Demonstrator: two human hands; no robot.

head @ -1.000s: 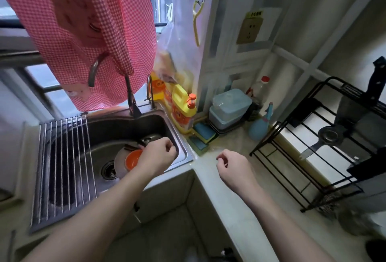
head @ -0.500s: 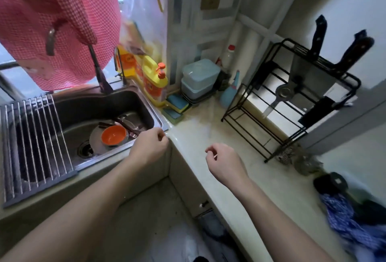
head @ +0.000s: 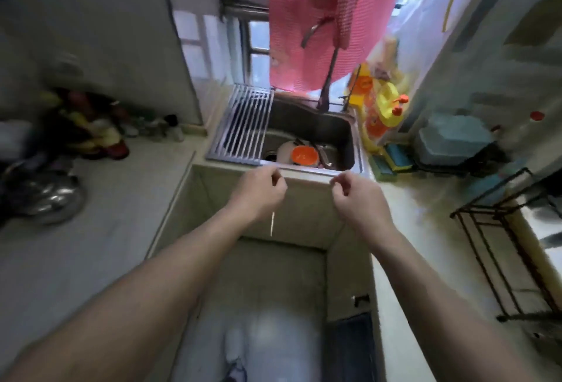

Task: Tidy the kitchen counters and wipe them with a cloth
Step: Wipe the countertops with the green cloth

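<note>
Both hands: left hand (head: pixel 258 191), right hand (head: pixel 360 196) fingers curled, empty, before sink (head: pixel 349 141).

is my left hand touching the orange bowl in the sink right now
Apart. The head view shows the left hand curled in front of the sink's near rim, with the orange bowl inside the basin beyond it.

We hold both bare forearms out ahead, our left hand (head: pixel 258 191) and right hand (head: pixel 359 196) side by side, apart, fingers curled loosely inward, gripping nothing.
</note>
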